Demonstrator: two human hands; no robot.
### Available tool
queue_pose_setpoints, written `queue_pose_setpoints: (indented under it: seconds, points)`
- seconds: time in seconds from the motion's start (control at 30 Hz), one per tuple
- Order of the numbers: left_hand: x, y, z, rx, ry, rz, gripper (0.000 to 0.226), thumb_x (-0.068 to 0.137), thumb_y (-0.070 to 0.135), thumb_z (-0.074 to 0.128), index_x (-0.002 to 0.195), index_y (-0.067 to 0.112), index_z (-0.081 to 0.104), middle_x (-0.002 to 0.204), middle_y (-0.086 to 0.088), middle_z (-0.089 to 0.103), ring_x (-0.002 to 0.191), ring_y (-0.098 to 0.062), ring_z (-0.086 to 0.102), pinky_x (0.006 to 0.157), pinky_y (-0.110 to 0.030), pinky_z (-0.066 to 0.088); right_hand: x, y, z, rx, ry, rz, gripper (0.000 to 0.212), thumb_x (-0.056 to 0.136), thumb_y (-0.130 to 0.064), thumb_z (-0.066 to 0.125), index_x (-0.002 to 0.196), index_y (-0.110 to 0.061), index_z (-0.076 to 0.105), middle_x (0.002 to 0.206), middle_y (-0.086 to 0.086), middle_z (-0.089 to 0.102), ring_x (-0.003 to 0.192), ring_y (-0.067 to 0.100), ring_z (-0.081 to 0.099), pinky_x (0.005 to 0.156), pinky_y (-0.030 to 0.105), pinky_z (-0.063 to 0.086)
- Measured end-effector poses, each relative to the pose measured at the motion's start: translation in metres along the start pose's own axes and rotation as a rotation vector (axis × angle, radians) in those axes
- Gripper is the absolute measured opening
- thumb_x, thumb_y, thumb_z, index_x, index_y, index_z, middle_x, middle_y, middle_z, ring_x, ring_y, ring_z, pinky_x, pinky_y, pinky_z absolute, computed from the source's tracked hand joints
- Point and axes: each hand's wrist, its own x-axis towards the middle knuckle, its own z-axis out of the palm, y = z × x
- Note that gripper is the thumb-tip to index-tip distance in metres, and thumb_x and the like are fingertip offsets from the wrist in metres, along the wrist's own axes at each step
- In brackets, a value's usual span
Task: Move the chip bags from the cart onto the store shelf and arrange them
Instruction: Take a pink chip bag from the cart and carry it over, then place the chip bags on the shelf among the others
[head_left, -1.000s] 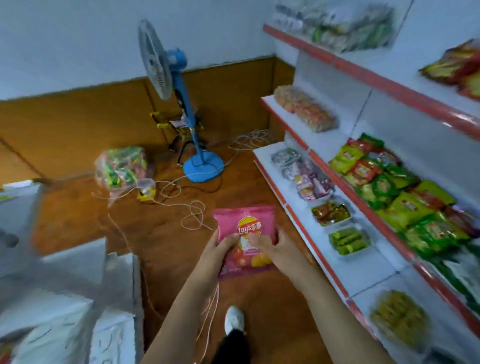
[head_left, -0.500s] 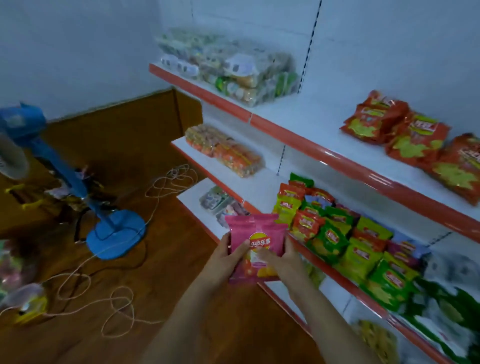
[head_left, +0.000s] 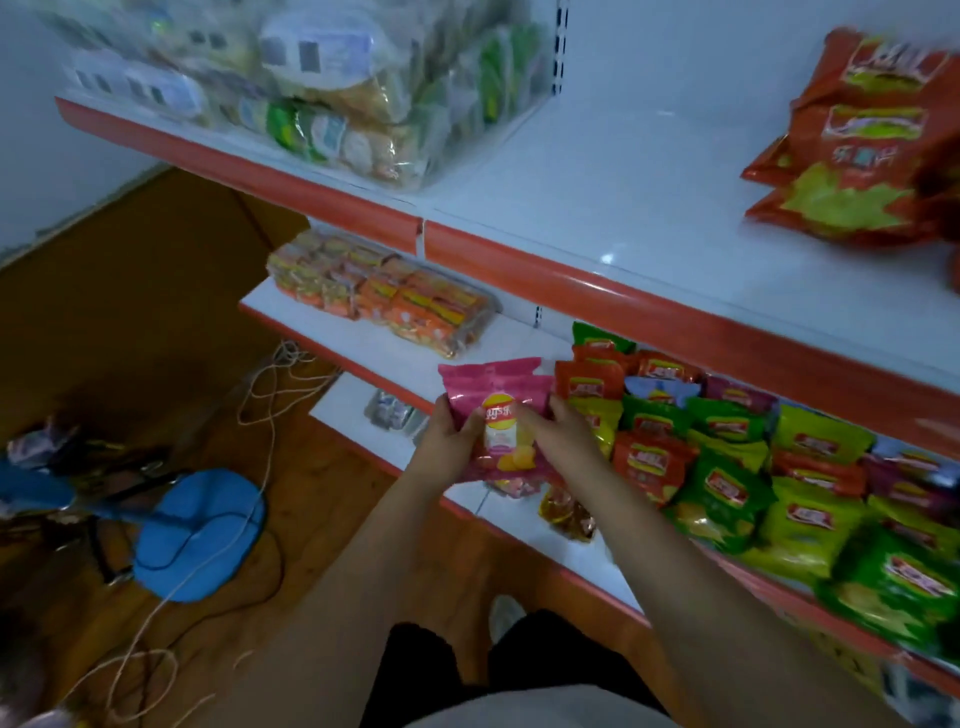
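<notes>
- A pink foil chip bag with a yellow-and-red round logo (head_left: 501, 415) is held in both hands in front of the middle store shelf with a white deck and red front edge (head_left: 395, 345), just left of the chip bags already lying there.
- The left hand (head_left: 451, 434) grips the bag's left edge, thumb across the front and fingers (head_left: 441, 410) curled behind.
- The right hand (head_left: 563, 431) grips the right edge in the same way, its thumb lying across the front near the logo.
- The bag is tilted, top edge away from the person, and looks lifted rather than resting on the shelf.
- To the right, the middle shelf carries a packed heap of red, green, yellow-green and purple chip bags (head_left: 727, 457), overlapping one another.
- Farther left on that shelf lies a clear plastic pack of orange and yellow small packets (head_left: 384, 291).
- The upper shelf with a white deck and red edge (head_left: 571, 275) holds a large clear bag of assorted wrapped snacks (head_left: 332, 88) on its left and red chip bags with green leaf prints (head_left: 862, 150) on its right.
- The lowest white shelf (head_left: 540, 530) bears small clear packs, partly hidden by the arms.
- On the brown wooden floor (head_left: 156, 332) stand a blue round fan base (head_left: 200, 535) and loose pale cord (head_left: 260, 405).
</notes>
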Motion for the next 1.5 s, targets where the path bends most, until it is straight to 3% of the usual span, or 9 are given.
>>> queue_pose_setpoints:
  seconds: [0.17, 0.37, 0.5, 0.57, 0.73, 0.93, 1.2, 1.33, 1.5]
  points:
    - [0.106, -0.016, -0.010, 0.051, -0.019, -0.001, 0.020, 0.100, 0.023, 0.053, 0.117, 0.017, 0.044, 0.099, -0.005, 0.064, 0.085, -0.018, 0.067, 0.081, -0.045, 0.059, 0.098, 0.000, 0.019, -0.229, 0.103, -0.084, 0.040, 0.081, -0.037, 0.070, 0.108, -0.011, 0.057, 0.101, 0.007, 0.068, 0.092, 0.025, 0.064, 0.076, 0.033, 0.050]
    - [0.257, -0.021, 0.048, 0.041, -0.108, 0.129, 0.025, 0.096, -0.004, 0.051, 0.111, 0.015, 0.054, 0.072, 0.005, 0.058, 0.050, 0.000, 0.057, 0.046, -0.015, 0.049, 0.220, 0.028, 0.009, -0.389, 0.409, -0.119, 0.045, 0.089, -0.030, 0.062, 0.122, -0.001, 0.051, 0.112, 0.018, 0.065, 0.105, 0.031, 0.062, 0.075, 0.027, 0.042]
    - [0.292, -0.012, 0.093, 0.097, -0.177, -0.027, 0.073, 0.093, 0.028, 0.055, 0.152, 0.009, 0.015, 0.121, -0.021, 0.059, 0.102, -0.026, 0.068, 0.082, -0.036, 0.059, 0.206, 0.038, -0.019, -0.613, 0.788, -0.140, 0.046, 0.090, -0.021, 0.057, 0.122, 0.012, 0.053, 0.103, 0.031, 0.063, 0.097, 0.041, 0.061, 0.082, 0.043, 0.044]
    - [0.280, -0.006, 0.096, 0.242, -0.041, 0.079, 0.080, 0.077, 0.042, 0.056, 0.144, 0.003, 0.036, 0.129, -0.021, 0.059, 0.116, -0.033, 0.060, 0.097, -0.041, 0.051, 0.169, 0.038, -0.032, -0.719, 0.828, -0.140, 0.024, 0.083, -0.010, 0.062, 0.096, 0.010, 0.068, 0.081, 0.030, 0.065, 0.079, 0.041, 0.064, 0.071, 0.042, 0.047]
    - [0.108, 0.060, 0.104, 0.276, -0.287, 0.095, 0.042, 0.090, 0.036, 0.055, 0.117, 0.006, 0.065, 0.114, -0.011, 0.068, 0.094, -0.018, 0.065, 0.068, -0.017, 0.050, 0.043, 0.040, -0.074, -0.294, 0.806, 0.146, 0.045, 0.086, -0.033, 0.036, 0.103, -0.002, 0.064, 0.103, 0.024, 0.067, 0.099, 0.039, 0.061, 0.089, 0.043, 0.047]
    - [-0.062, 0.067, 0.207, 0.450, -0.777, 0.444, 0.051, 0.102, 0.032, 0.046, 0.149, 0.016, 0.038, 0.153, -0.006, 0.042, 0.140, -0.020, 0.040, 0.114, -0.030, 0.031, -0.165, 0.082, -0.136, -0.041, 1.230, 0.322, 0.053, 0.097, -0.040, 0.048, 0.142, -0.012, 0.045, 0.140, 0.016, 0.053, 0.124, 0.033, 0.052, 0.100, 0.037, 0.040]
    - [-0.329, 0.039, 0.326, 0.491, -1.349, 0.609, 0.047, 0.102, 0.036, 0.045, 0.147, 0.022, 0.040, 0.151, -0.001, 0.042, 0.140, -0.018, 0.040, 0.112, -0.033, 0.034, -0.459, 0.177, -0.171, 0.200, 1.694, 0.394, 0.048, 0.098, -0.041, 0.045, 0.142, -0.022, 0.044, 0.144, 0.001, 0.049, 0.131, 0.021, 0.048, 0.103, 0.023, 0.033]
    - [-0.482, 0.003, 0.379, 0.578, -1.577, 0.721, 0.047, 0.101, 0.047, 0.041, 0.146, 0.037, 0.038, 0.150, 0.007, 0.045, 0.137, -0.012, 0.043, 0.113, -0.037, 0.036, -0.590, 0.225, -0.152, 0.352, 1.878, 0.480, 0.055, 0.090, -0.068, 0.036, 0.142, -0.049, 0.032, 0.148, -0.008, 0.044, 0.110, 0.018, 0.054, 0.104, 0.047, 0.045]
    - [-0.662, -0.057, 0.407, 0.709, -1.944, 0.752, 0.050, 0.100, 0.053, 0.038, 0.148, 0.040, 0.034, 0.150, 0.008, 0.043, 0.135, -0.014, 0.045, 0.106, -0.033, 0.038, -0.733, 0.281, -0.113, 0.527, 2.192, 0.589, 0.053, 0.097, -0.054, 0.038, 0.146, -0.035, 0.035, 0.151, -0.012, 0.039, 0.138, 0.010, 0.037, 0.112, 0.034, 0.034]
